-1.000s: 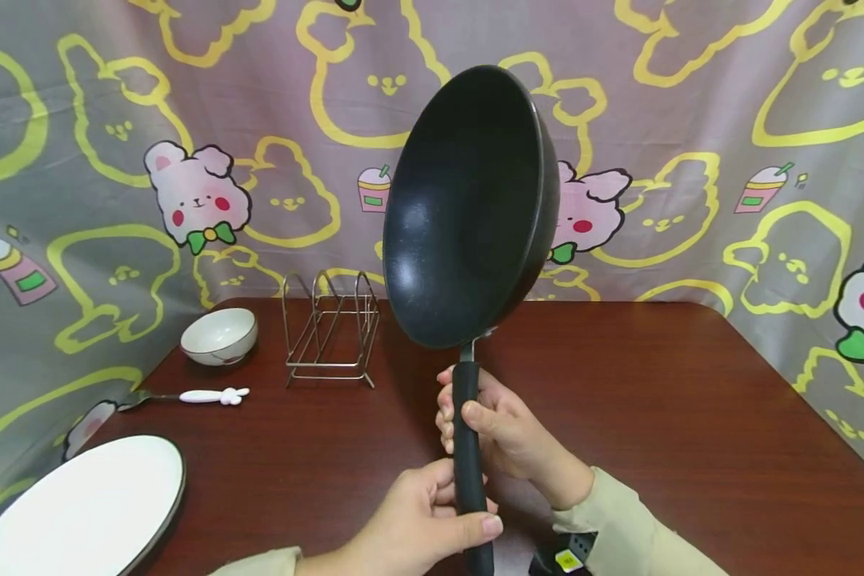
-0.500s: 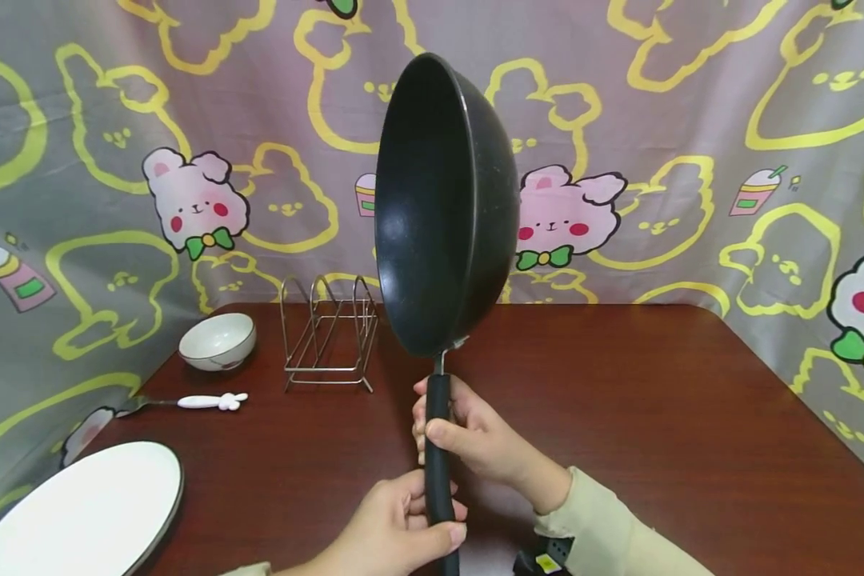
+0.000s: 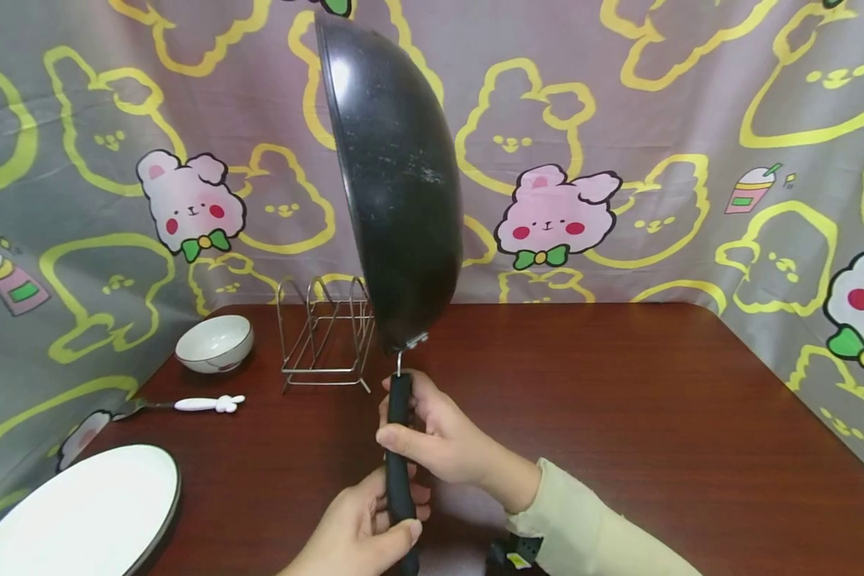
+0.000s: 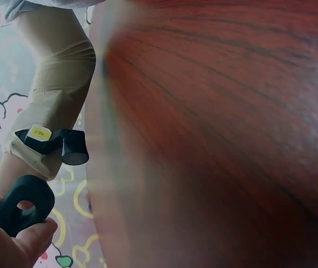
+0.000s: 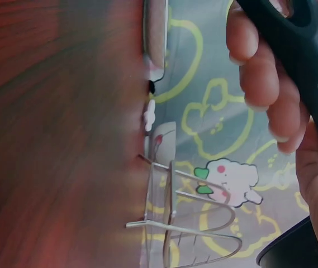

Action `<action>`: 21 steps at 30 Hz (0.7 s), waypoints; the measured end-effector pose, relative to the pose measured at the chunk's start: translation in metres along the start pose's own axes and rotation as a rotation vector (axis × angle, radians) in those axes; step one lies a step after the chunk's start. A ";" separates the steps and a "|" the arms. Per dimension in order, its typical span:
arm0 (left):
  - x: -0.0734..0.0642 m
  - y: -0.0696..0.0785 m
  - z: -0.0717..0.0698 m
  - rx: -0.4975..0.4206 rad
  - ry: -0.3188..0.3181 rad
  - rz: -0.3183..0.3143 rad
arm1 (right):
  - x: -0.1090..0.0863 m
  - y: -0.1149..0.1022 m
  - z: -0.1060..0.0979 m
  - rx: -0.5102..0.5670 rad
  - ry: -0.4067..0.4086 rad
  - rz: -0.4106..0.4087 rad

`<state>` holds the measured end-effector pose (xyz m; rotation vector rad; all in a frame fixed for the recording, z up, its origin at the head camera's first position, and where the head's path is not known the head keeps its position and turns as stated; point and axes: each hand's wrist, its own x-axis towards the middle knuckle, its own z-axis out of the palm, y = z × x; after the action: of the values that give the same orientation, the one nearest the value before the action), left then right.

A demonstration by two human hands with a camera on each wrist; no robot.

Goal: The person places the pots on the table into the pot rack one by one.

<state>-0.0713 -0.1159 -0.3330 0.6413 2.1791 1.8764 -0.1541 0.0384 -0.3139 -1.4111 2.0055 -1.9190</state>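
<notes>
A black wok [image 3: 403,176] is held up above the table, its bowl standing on edge with the scuffed outer side towards the head camera and the opening turned to the left. My right hand [image 3: 439,436] grips the upper part of its black handle [image 3: 399,488], thumb across the front. Lower down, my left hand [image 3: 363,528] holds the same handle near its end, thumb in front and fingers behind. In the left wrist view, the handle's end with its hanging hole [image 4: 38,195] shows between thumb and fingers. The wok's inside is hidden now.
A wire rack [image 3: 324,344] stands behind the hands to the left. Further left are a white bowl [image 3: 216,344], a fork with a white rabbit-shaped handle [image 3: 205,404] and a large white plate [image 3: 86,512]. A patterned curtain [image 3: 655,96] closes off the brown table [image 3: 619,416].
Both hands have shifted left with the wok. Its bowl has turned from showing the dark inside to showing the outer side. Both hands keep hold of the handle.
</notes>
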 end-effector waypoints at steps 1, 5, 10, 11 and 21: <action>-0.001 0.000 -0.001 0.008 0.016 -0.006 | 0.002 -0.001 0.002 -0.013 0.004 -0.001; -0.005 0.001 -0.005 0.047 0.071 -0.009 | 0.009 -0.003 0.008 -0.029 0.022 -0.005; -0.008 0.001 -0.010 0.087 0.104 -0.034 | 0.013 -0.002 0.016 -0.082 0.041 -0.045; -0.008 0.000 -0.011 0.098 0.108 -0.039 | 0.014 -0.002 0.017 -0.095 0.042 -0.042; -0.013 -0.002 -0.019 0.174 0.217 -0.120 | 0.026 -0.001 0.031 -0.269 0.027 -0.070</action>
<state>-0.0678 -0.1388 -0.3334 0.3388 2.4758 1.7831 -0.1513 -0.0014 -0.3064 -1.5362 2.3300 -1.7541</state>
